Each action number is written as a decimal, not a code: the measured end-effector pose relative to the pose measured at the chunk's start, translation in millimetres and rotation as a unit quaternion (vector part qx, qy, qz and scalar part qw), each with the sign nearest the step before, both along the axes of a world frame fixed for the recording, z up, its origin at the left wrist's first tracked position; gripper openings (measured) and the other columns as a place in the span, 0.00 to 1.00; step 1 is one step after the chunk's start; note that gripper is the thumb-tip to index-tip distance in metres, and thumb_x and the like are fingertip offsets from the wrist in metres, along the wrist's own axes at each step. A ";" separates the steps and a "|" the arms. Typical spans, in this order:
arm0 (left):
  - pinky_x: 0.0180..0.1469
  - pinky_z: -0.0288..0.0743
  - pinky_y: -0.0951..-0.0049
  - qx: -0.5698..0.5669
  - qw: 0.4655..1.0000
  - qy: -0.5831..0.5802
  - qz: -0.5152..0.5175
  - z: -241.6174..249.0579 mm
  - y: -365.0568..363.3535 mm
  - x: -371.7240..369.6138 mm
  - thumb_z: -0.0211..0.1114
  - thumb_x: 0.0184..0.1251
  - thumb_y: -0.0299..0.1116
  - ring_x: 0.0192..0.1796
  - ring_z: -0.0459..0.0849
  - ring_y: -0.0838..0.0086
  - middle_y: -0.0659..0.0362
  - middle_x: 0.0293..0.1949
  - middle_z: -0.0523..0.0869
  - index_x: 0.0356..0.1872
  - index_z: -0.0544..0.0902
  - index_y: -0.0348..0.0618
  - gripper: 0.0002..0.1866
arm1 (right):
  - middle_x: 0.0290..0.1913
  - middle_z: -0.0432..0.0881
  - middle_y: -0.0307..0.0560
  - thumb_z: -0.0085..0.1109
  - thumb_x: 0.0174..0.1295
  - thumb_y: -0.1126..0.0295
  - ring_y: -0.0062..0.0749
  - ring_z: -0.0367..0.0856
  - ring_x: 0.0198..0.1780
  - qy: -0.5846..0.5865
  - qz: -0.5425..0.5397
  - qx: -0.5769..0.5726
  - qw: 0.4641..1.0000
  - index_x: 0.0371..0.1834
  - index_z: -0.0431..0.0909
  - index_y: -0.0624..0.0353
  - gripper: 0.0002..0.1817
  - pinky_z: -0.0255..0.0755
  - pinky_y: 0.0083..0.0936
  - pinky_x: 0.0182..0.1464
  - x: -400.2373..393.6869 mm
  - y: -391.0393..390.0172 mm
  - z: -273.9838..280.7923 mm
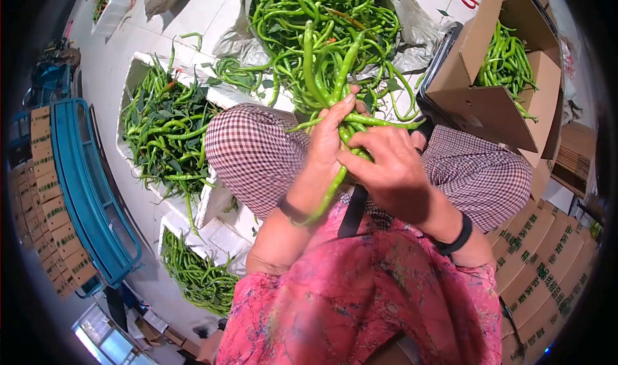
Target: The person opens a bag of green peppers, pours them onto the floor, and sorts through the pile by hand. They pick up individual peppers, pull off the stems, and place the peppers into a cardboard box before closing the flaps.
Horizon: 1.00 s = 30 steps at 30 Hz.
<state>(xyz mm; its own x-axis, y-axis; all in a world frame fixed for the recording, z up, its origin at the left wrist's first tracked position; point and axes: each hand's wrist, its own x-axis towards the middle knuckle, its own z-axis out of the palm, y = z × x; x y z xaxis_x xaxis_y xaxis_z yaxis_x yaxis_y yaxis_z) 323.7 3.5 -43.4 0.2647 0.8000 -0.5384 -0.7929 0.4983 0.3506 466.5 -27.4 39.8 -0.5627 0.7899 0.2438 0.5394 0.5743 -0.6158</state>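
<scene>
My left hand (327, 136) is closed around a bunch of long green chili peppers (340, 75), which fan out above the thumb; one long pepper hangs down over the wrist. My right hand (389, 162) is curled against the lower right side of this bunch, its fingers closed on the peppers there; the fingertips are partly hidden. Just beyond the hands, a heap of green chili peppers (315, 17) fills an opened plastic sack (415, 33) and spills toward my knees.
A white foam box (127, 136) of peppers with leaves stands at left, with another pepper pile (193, 275) below it. At right is an open cardboard box (483, 114) holding peppers. Flattened cartons (547, 275) lie at lower right. A blue cart (90, 191) stands far left.
</scene>
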 end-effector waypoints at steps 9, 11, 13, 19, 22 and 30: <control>0.46 0.80 0.68 0.028 0.997 -0.063 0.018 2.3 4.8 4.7 0.59 0.69 0.29 0.42 0.80 0.70 0.56 0.39 0.80 0.58 0.73 0.37 0.18 | 0.30 0.79 0.40 0.55 0.63 0.69 0.27 0.81 0.36 0.235 -0.230 -0.266 0.906 0.38 0.77 0.62 0.08 0.72 0.26 0.46 47.0 13.9 30.6; 0.44 0.80 0.70 0.036 0.997 -0.062 0.013 1.6 6.2 8.9 0.59 0.69 0.29 0.41 0.80 0.71 0.56 0.38 0.80 0.57 0.73 0.37 0.17 | 0.29 0.79 0.41 0.49 0.70 0.66 0.26 0.80 0.36 0.422 -0.243 -0.297 0.821 0.44 0.75 0.64 0.11 0.73 0.23 0.45 62.2 32.1 5.6; 0.43 0.80 0.73 0.049 0.997 -0.055 0.018 -3.9 5.1 10.0 0.59 0.70 0.29 0.39 0.79 0.72 0.57 0.37 0.79 0.57 0.73 0.37 0.17 | 0.31 0.78 0.40 0.48 0.73 0.66 0.23 0.79 0.35 0.477 -0.226 -0.354 0.772 0.50 0.73 0.64 0.13 0.73 0.21 0.42 69.4 42.4 -6.5; 0.37 0.80 0.78 0.030 0.999 0.041 0.007 3.9 4.0 18.0 0.61 0.70 0.32 0.35 0.79 0.74 0.57 0.36 0.79 0.56 0.74 0.36 0.17 | 0.31 0.77 0.38 0.51 0.72 0.66 0.19 0.74 0.28 0.596 -0.155 -0.485 0.621 0.49 0.74 0.64 0.12 0.70 0.14 0.33 84.4 46.7 -39.9; 0.37 0.80 0.79 0.044 0.995 0.091 -0.016 6.1 2.6 21.4 0.63 0.69 0.34 0.35 0.80 0.75 0.57 0.37 0.80 0.56 0.74 0.37 0.18 | 0.33 0.77 0.37 0.57 0.67 0.67 0.15 0.72 0.28 0.468 -0.222 -0.457 0.723 0.49 0.74 0.63 0.13 0.69 0.12 0.32 71.5 45.9 -29.7; 0.55 0.76 0.71 0.080 0.991 0.032 -0.101 10.8 -5.1 23.8 0.66 0.67 0.32 0.52 0.80 0.73 0.56 0.52 0.80 0.58 0.73 0.37 0.21 | 0.43 0.80 0.39 0.67 0.58 0.65 0.24 0.77 0.43 0.101 -0.164 -0.349 0.917 0.49 0.75 0.63 0.19 0.72 0.23 0.47 30.0 38.2 -36.9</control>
